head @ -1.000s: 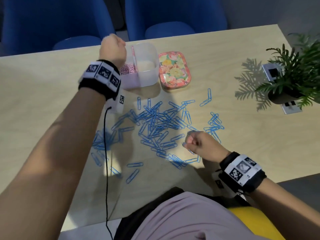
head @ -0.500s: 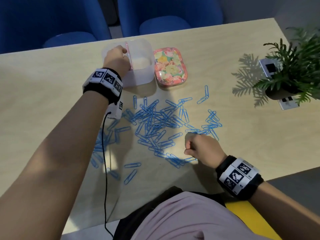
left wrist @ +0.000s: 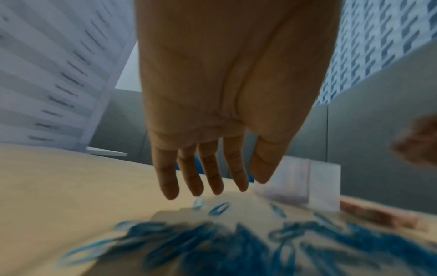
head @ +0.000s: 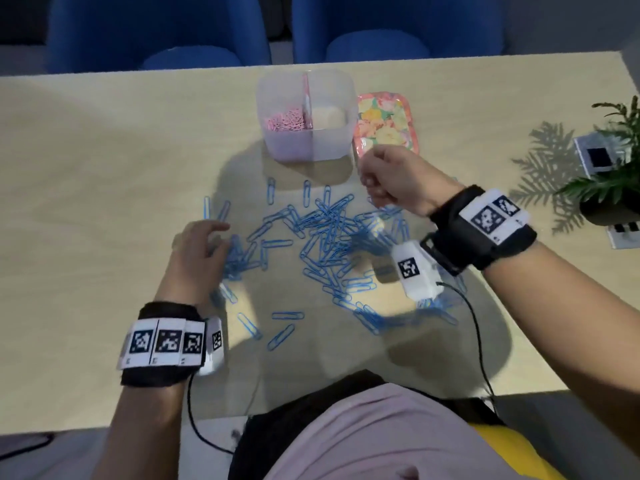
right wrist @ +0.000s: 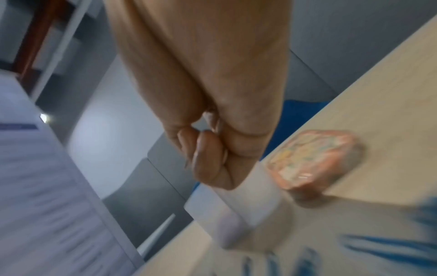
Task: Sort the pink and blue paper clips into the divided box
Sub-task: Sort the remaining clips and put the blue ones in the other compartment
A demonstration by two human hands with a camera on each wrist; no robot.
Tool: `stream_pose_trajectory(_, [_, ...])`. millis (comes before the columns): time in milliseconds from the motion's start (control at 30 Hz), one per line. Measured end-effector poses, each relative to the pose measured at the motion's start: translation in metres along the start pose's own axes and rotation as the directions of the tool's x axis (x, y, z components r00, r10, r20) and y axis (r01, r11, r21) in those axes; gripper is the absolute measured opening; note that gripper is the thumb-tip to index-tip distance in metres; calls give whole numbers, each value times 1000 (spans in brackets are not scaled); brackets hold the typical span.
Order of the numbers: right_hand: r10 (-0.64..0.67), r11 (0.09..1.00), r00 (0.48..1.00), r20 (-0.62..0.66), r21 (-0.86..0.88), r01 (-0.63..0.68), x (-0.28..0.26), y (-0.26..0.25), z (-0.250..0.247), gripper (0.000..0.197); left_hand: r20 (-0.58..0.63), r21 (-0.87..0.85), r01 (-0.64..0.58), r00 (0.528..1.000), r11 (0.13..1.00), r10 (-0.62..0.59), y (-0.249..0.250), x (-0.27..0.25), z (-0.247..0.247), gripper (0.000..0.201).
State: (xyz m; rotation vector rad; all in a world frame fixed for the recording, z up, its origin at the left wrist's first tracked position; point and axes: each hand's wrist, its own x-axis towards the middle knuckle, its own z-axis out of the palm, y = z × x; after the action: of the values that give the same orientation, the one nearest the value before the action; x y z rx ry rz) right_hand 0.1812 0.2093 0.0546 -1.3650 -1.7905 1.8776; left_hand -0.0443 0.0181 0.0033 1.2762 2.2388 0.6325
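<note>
Right hand (head: 391,178), fist closed on what I judge are blue clips (head: 325,237), nears the box (head: 306,114); left hand (head: 197,251) open; next, drop them in the empty half.

table (head: 86,174) – blue clips (head: 325,244) | divided box (head: 329,143) | floral lid (head: 384,124) | plant (head: 609,181)

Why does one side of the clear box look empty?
The right side of the divided box holds no clips yet. Pink paper clips fill the left side, and the blue paper clips lie on the table.
</note>
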Motion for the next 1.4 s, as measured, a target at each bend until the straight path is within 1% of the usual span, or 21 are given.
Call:
stream_pose_trajectory(100, [-64, 997, 996, 66, -29, 66, 43, -47, 21, 33, 47, 133, 51, 997, 990, -57, -25, -18, 4, 56])
stream_pose_trajectory(167, [-54, 995, 996, 71, -78, 59, 70, -72, 41, 30, 66, 168, 65, 995, 984, -77, -32, -27, 8, 67])
stream_pose_trajectory(267, [-31, 980, 999, -28, -196, 25, 103, -92, 60, 25, 94, 159, 23, 995, 987, -38, -25, -37, 20, 70])
stream_pose_trajectory(333, [-31, 989, 997, -65, -149, 21, 123, -95, 66, 19, 126, 133, -41, 992, 990, 24, -8, -42, 31, 76])
stream_pose_trajectory(400, [-4, 995, 996, -93, -98, -5, 134, -92, 66, 9, 187, 126, -21, 982, 992, -3, 6, -44, 41, 76])
stream_pose_trajectory(467, [-73, 896, 993, -88, -442, 26, 128, -91, 71, 21, 191, 100, 23, 981, 995, -41, 11, -39, 46, 65])
stream_pose_trajectory(500, [-147, 852, 989, -28, -511, 113, 124, -92, 69, 22, 175, 108, 25, 984, 994, -43, 11, -36, 45, 60])
stream_pose_trajectory(567, [-178, 923, 981, -70, -358, 142, 115, -95, 61, 25, 117, 159, 23, 992, 987, -42, 7, -27, 40, 67])
stream_pose_trajectory(633, [-323, 929, 926, -196, -250, 272, 92, -79, 55, 30, 52, 195, 37, 998, 980, -48, 4, -14, 30, 84])
stream_pose_trajectory(667, [-355, 930, 901, -250, -190, 314, 81, -65, 53, 30, 28, 207, 61, 997, 976, -68, -2, -5, 28, 83])
stream_pose_trajectory(733, [-384, 901, 909, -159, -282, 331, 57, -28, 53, 29, 38, 246, 136, 988, 960, -150, -10, 12, 27, 72])
stream_pose_trajectory(800, [-291, 827, 957, 16, -498, 260, 38, 22, 55, 31, 86, 357, 153, 977, 921, -196, -12, 21, 33, 71])
stream_pose_trajectory(900, [-310, 599, 923, 228, -707, 375, 10, 80, 55, 44, 170, 457, 27, 978, 889, -117, 8, 14, 51, 69])
stream_pose_trajectory(967, [-386, 540, 881, 273, -707, 456, -4, 99, 48, 47, 254, 460, -107, 967, 882, -15, 26, 1, 61, 78])
stream_pose_trajectory(1000, [-402, 575, 884, 240, -685, 448, -10, 103, 41, 44, 303, 451, -159, 953, 878, 16, 30, -6, 65, 85])
stream_pose_trajectory(1067, [-412, 684, 909, 54, -642, 348, -22, 106, 18, 38, 338, 427, -212, 939, 879, 63, 34, -16, 68, 91])
stream_pose_trajectory(1133, [-413, 752, 895, -167, -617, 232, -29, 108, -11, 31, 279, 421, -161, 960, 893, 41, 33, -22, 64, 89])
stream_pose_trajectory(1200, [-384, 783, 841, -380, -617, 78, -27, 108, -39, 29, 159, 440, 7, 984, 898, -85, 31, -23, 56, 79])
stream_pose_trajectory(1267, [-290, 768, 796, -531, -626, -139, -21, 109, -62, 41, 98, 393, 231, 952, 890, -291, 27, -21, 48, 70])
stream_pose_trajectory(1333, [-197, 701, 804, -560, -654, -284, -13, 110, -74, 47, 127, 304, 346, 909, 887, -398, 29, -22, 46, 70])
stream_pose_trajectory(1400, [-149, 661, 854, -499, -692, -290, -7, 107, -69, 37, 192, 290, 293, 915, 911, -355, 37, -25, 54, 71])
